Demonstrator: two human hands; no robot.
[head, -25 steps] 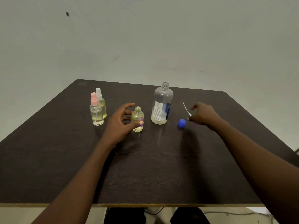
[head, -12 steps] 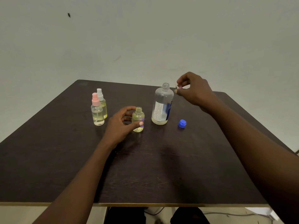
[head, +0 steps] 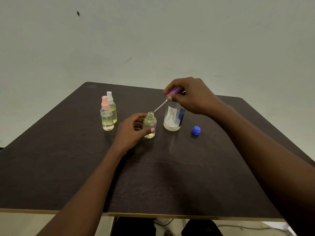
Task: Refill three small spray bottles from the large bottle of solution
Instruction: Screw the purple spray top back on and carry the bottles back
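left hand [head: 131, 130] gripping open small bottle [head: 149, 125], right hand [head: 190, 96] pinching purple sprayer [head: 173, 91] — tube just above the neck

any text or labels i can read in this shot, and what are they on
None can be read.
Large bottle: a white label with rows of small print beside a blue patch, too small and blurred to read.
The three small spray bottles, the blue cap and the table: no text shows.

Dark wooden table [head: 68, 167] against pale wall [head: 170, 40].
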